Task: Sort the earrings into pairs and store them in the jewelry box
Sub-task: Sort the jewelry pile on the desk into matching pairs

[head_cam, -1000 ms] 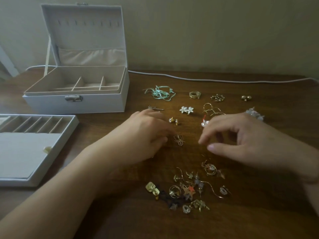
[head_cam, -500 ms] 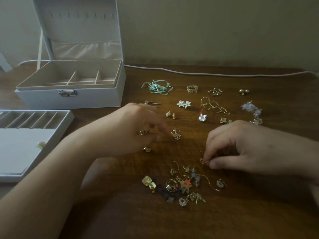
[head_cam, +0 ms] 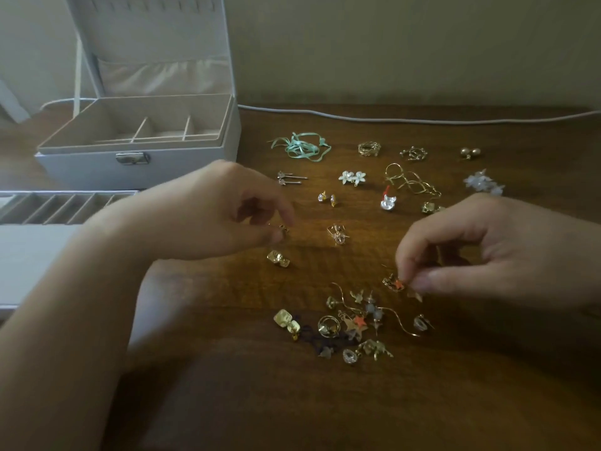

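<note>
Dark wooden table (head_cam: pixel 422 402) under dim light, pale wall behind, is what we record as the work surface. Our right hand (head_cam: pixel 494 252) has thumb and forefinger pinched shut on a small dangling star earring (head_cam: pixel 397 284) with an orange piece, lifted just at the 1 o'clock edge of the unsorted pile (head_cam: pixel 354 323). Our left hand (head_cam: pixel 208 209) pinches a tiny gold stud (head_cam: pixel 282 228) between thumb and forefinger tip; a nugget-like gold earring (head_cam: pixel 278 258) lies on the wood just at 6 o'clock of that stud. Between the two hands sits a wire-like gold pair (head_cam: pixel 338 235). Toward 12 o'clock from the hands we note sorted pairs laid apart in rows: white flowers (head_cam: pixel 352 178), a mint ribbon pair (head_cam: pixel 300 147), gold hoops (head_cam: pixel 369 148), gold ball studs (head_cam: pixel 470 153). At 10 o'clock stands the white jewelry box (head_cam: pixel 140 164), lid upright, compartments showing no earrings. Its lifted-out tray (head_cam: pixel 39 252) lies at 9 o'clock, partly hidden by our left forearm. A white cable (head_cam: pixel 390 118) runs along the far table edge.
</note>
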Demonstrator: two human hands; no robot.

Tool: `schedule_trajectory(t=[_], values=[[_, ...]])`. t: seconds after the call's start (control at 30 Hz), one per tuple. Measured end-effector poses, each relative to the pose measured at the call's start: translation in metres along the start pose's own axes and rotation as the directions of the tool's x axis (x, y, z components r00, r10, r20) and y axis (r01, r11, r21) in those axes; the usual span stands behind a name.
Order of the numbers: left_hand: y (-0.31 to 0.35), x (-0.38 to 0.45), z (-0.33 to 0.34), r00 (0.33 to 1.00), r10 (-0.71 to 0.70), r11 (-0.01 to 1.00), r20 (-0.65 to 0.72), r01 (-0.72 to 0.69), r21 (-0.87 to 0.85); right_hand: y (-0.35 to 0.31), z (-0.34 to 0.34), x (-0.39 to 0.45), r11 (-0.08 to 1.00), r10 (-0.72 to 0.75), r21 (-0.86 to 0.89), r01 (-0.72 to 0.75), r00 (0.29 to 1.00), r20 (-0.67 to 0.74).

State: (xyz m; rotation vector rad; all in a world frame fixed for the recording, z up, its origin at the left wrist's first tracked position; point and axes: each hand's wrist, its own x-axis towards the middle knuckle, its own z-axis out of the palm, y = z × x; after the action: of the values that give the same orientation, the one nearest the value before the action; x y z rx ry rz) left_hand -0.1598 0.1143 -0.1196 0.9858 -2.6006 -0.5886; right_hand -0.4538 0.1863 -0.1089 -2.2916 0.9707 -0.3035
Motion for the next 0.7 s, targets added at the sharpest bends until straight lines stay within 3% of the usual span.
schedule_trajectory(t=[0.1,0.3,0.53,0.7], values=[[0.005,-0.003,-0.004,0.999,-0.001,0.998,0.054,0.004,-0.068,0.001,-0.001,0.000,1.000,0.011,-0.022,-0.012,0.998,-0.058],[0.038,0.003,0.020,0.910,0.261,0.965,0.321,-0.236,-0.116,0.001,-0.002,0.001,0.998,0.031,-0.056,-0.040,0.988,-0.149],[0.041,0.010,0.037,0.899,0.185,0.981,0.398,-0.194,-0.016,0.000,-0.001,0.001,0.998,0.056,-0.035,-0.059,0.995,-0.083],[0.043,0.010,0.037,0.911,0.176,0.982,0.373,-0.188,-0.004,0.000,0.001,0.003,0.997,0.079,-0.022,-0.079,0.996,-0.033]])
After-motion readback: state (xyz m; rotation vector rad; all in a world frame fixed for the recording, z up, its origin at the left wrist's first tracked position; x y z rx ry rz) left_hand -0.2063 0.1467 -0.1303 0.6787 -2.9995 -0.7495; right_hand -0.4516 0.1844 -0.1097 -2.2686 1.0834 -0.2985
